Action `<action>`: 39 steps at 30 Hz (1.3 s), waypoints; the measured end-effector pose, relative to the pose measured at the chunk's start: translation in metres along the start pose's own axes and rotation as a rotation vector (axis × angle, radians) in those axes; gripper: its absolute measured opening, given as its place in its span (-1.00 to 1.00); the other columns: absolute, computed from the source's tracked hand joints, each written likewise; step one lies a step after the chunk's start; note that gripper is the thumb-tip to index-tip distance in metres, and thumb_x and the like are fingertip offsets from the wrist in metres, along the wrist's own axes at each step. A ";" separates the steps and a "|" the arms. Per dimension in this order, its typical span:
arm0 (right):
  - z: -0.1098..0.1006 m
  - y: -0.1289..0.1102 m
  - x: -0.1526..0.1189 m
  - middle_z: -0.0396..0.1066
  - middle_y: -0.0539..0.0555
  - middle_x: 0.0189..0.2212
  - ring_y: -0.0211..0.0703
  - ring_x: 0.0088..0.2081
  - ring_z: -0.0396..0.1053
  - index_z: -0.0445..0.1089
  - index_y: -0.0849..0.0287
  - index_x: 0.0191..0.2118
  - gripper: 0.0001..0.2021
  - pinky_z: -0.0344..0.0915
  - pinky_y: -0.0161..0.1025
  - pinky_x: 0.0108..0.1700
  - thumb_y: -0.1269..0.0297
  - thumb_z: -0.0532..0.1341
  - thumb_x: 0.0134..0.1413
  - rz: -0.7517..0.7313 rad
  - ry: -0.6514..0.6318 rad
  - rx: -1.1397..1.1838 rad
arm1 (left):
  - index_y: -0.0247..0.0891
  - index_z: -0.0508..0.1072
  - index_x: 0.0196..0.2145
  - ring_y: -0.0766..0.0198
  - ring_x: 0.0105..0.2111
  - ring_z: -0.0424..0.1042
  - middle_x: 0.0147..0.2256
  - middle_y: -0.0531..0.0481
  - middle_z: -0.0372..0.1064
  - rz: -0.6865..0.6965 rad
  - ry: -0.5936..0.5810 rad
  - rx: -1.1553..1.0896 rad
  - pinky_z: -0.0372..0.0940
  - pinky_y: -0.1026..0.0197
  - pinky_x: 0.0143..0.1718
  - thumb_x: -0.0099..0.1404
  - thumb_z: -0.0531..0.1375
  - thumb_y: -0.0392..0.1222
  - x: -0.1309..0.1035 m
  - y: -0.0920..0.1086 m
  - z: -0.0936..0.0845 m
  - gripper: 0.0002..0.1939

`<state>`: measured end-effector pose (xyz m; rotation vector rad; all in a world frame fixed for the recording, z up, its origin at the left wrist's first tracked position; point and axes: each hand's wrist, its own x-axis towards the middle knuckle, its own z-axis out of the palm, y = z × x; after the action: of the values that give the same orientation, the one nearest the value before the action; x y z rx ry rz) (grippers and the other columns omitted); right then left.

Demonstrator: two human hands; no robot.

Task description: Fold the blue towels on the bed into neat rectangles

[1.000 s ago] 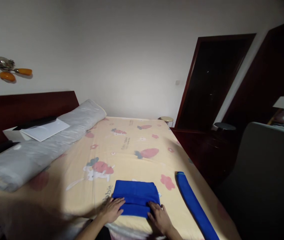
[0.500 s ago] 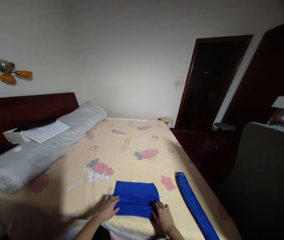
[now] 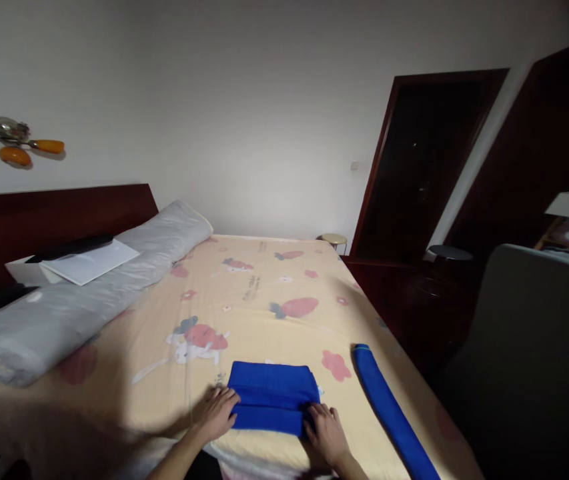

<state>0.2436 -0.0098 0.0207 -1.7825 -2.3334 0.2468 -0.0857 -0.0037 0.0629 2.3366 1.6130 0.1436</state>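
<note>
Fingers of the left hand (image 3: 218, 415) are bent, with their tips on the left edge of a folded blue cloth (image 3: 273, 380); the thumb lies apart, nearer the person. Fingers of the right hand (image 3: 328, 432) are curled at the cloth's lower right edge. Whether either of the 2 hands pinches the fabric cannot be told.

Cloth: matte, soft, near rectangular, lying flat on the bed, with a crease running crosswise and a narrower folded band on the near side. To its right lies a long, narrow blue strip (image 3: 389, 413), smooth-sided, with a thin green line at its far end. The sheet (image 3: 259, 340) is pale yellow, printed with carrots, flowers and rabbits, and lightly wrinkled. A grey padded roll (image 3: 164, 240) lies along the dark, glossy headboard (image 3: 64, 207).

Edges: bare sheet shows between cloth and strip and extends beyond the cloth's far edge. The bed's right edge runs just beyond the strip; its near edge lies close below the cloth.

Change: compared with 1.0 s ago, both hands have moved outward toward the cloth's sides. Cloth and strip hold essentially the same positions.
</note>
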 end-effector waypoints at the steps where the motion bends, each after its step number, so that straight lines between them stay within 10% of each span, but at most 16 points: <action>1: 0.000 0.000 0.000 0.44 0.19 -0.04 0.07 -0.01 0.32 0.43 0.18 -0.07 -0.69 0.07 0.00 0.05 0.27 0.01 0.18 -0.001 0.001 0.002 | -0.11 0.39 -0.13 0.11 -0.01 0.26 -0.08 0.00 0.36 0.002 0.001 0.000 0.02 0.06 0.09 0.22 0.06 -0.22 0.000 -0.001 0.001 -0.74; 39: 0.006 0.000 -0.004 0.41 0.15 -0.03 0.03 -0.01 0.29 0.41 0.15 -0.08 -0.68 0.16 -0.11 0.00 0.23 -0.01 0.19 0.001 0.029 0.060 | -0.11 0.41 -0.18 0.13 -0.04 0.29 -0.13 0.00 0.37 0.000 0.049 0.065 0.11 0.09 0.04 0.25 0.05 -0.23 0.000 -0.005 0.013 -0.79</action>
<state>0.2430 -0.0142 0.0149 -1.7483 -2.2806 0.2858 -0.0867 -0.0044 0.0496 2.3993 1.6640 0.1524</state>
